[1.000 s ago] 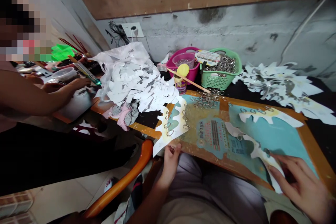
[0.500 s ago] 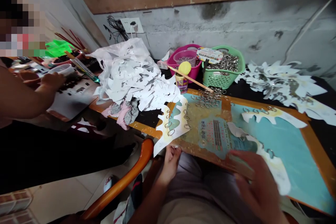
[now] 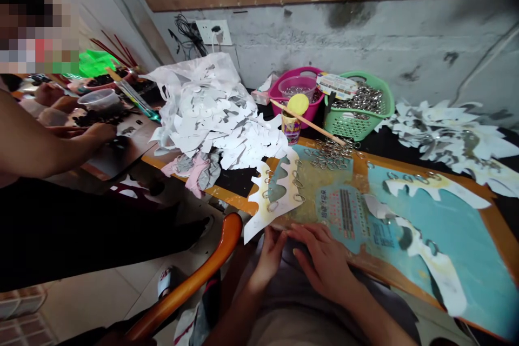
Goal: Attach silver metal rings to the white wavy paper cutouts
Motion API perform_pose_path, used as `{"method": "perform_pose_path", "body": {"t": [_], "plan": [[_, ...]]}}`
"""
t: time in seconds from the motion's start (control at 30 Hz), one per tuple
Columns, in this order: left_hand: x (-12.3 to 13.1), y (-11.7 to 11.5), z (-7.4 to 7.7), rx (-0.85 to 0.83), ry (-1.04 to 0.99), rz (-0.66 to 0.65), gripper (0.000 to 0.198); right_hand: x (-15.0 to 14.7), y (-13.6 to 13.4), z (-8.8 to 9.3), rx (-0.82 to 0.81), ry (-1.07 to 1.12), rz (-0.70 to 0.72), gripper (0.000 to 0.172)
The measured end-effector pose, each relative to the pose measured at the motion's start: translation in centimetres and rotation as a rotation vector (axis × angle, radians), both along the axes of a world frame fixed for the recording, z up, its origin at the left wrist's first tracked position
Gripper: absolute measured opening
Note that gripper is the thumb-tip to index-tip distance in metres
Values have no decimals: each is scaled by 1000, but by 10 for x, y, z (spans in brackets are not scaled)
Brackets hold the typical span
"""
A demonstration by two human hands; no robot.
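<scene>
At the board's front edge, my left hand (image 3: 272, 251) is closed in a pinch; whatever lies between its fingertips is too small to make out. My right hand (image 3: 322, 259) is beside it, fingers extended and slightly apart, its fingertips close to the left ones. Just beyond them lies a white jagged paper piece (image 3: 263, 211) bearing several metal rings. Two more white pieces with rings, a curved one (image 3: 446, 275) and another (image 3: 458, 192), rest on the blue board (image 3: 478, 243) to the right. A pile of loose metal rings (image 3: 330, 154) sits at the board's back.
Behind the board stand a pink basket (image 3: 306, 111), a green basket (image 3: 357, 124) and a cup (image 3: 291, 130) with a stick across it. White cut paper (image 3: 227, 130) is heaped left. A wooden armrest (image 3: 194, 286) and another person's arm (image 3: 52, 148) are at left.
My right hand has moved left from over the board's right part to beside my left hand. The view has shifted slightly. The other person's hands have moved.
</scene>
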State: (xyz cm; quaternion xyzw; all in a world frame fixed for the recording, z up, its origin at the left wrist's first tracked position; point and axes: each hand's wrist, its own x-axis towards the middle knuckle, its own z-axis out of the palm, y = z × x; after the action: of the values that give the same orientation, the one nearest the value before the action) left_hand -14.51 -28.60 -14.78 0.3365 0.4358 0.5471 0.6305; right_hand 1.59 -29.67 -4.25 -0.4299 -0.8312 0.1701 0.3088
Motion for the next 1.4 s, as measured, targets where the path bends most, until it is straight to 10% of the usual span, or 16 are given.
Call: {"method": "perform_pose_path", "body": {"t": [0.73, 1.4], "plan": [[-11, 2, -13, 24, -94, 31, 48, -11, -1, -2, 22, -93, -57, 54], [4, 2, 37, -53, -136, 90, 39, 7, -6, -3, -83, 206, -126, 41]]}}
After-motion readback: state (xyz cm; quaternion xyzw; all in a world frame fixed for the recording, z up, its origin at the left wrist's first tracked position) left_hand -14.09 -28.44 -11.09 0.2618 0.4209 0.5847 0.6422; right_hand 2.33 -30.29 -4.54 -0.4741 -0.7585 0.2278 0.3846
